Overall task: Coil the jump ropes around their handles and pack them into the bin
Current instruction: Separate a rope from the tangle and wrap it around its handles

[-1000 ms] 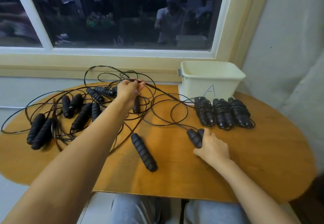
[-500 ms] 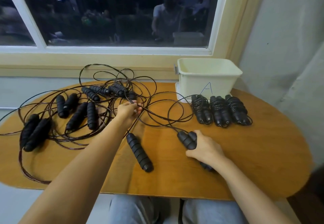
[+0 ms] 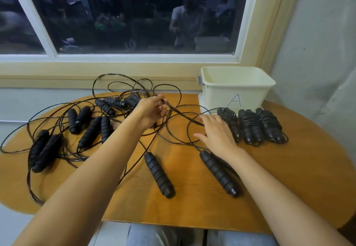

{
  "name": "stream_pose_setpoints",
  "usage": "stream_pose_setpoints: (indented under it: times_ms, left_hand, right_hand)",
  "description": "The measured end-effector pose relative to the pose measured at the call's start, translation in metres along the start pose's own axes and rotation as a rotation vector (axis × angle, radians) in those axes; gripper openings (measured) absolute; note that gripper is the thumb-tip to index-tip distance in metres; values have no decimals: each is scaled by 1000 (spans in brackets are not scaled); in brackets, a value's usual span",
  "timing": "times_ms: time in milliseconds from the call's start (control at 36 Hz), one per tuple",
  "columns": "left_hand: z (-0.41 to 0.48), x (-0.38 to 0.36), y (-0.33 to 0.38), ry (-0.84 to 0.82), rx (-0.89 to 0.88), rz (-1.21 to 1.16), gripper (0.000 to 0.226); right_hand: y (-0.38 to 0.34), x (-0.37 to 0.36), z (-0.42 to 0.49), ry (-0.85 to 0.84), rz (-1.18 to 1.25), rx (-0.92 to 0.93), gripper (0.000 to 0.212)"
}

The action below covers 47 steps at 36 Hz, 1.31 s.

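Pinching the cord point(image 3: 183, 113) in my left hand point(image 3: 152, 109), I have my right hand point(image 3: 217, 133) off the handle point(image 3: 217, 173) now, fingers spread.

Plain indoor room, wooden table point(image 3: 289, 178), dark window point(image 3: 134, 14), white wall point(image 3: 327, 53)

Three coiled jump ropes point(image 3: 251, 126) lie side by side just in front of your cream bin point(image 3: 234, 93), which stands upright, marked "A". To your left, the uncoiled ropes point(image 3: 90, 132) sprawl in a tangle, their black ribbed handles scattered. Two loose handles point(image 3: 159, 174) lie nearest you, angled. Your left hand point(image 3: 152, 110) pinches one raised cord point(image 3: 185, 114).
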State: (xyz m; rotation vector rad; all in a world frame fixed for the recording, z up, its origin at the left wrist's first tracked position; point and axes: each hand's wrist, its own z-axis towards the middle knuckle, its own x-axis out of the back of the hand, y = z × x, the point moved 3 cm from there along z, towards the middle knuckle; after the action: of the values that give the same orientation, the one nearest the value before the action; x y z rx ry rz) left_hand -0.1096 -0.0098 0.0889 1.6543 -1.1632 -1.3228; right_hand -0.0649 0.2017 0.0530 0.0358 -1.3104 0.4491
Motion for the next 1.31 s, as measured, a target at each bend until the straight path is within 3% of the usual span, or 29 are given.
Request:
stream_pose_setpoints:
  times_ms: [83,278,361,417,472,500,528,556,611,639,667,750,861,1000,1111,1167,1222,1306]
  left_hand:
    - [8,21,21,81,-62,52,14]
    - [17,101,53,426,-76,232,27]
    - [20,113,54,476,-10,382,33]
    - [19,108,54,543,-86,676,45]
    - [5,82,59,633,-379,1115,62]
    - [-6,61,59,583,-570,1254,64]
    - [-13,39,53,428,-693,1350,64]
    - [-16,19,43,228,-709,1438,65]
    - [-17,-4,16,-83,-535,1577,67]
    - [-17,-8,8,-144,-461,1588,58]
    - [-16,-6,5,-142,-431,1566,42]
    - [-15,10,23,28,-574,1684,13]
    - [-7,49,47,225,-686,1842,23]
    - [-2,94,60,343,-576,1928,30]
    - [0,103,56,289,-338,1934,20]
    - [0,95,55,225,-309,1877,42]
    - [-10,68,56,162,-427,1852,79]
    - [-27,5,52,66,-669,1865,92]
  right_hand:
    - [6,4,13,-38,86,21,28]
    - [49,21,41,-44,112,-13,25]
    - [48,21,49,-21,139,30,22]
    - [34,21,52,36,132,103,22]
    - [15,19,54,95,113,191,22]
    - [4,17,55,125,104,239,20]
    - [-6,16,57,154,96,285,18]
    - [-16,15,59,188,86,330,16]
    - [-32,17,62,254,57,400,12]
    - [-37,19,64,278,47,425,12]
    - [-39,21,66,291,37,447,12]
    - [-33,25,69,257,2,480,12]
    - [-3,27,77,131,46,347,21]
    - [31,19,87,22,96,203,14]
    - [43,14,93,31,169,89,21]
    - [36,16,95,70,203,97,21]
    - [20,18,96,92,218,174,20]
    - [-12,16,101,103,164,325,15]
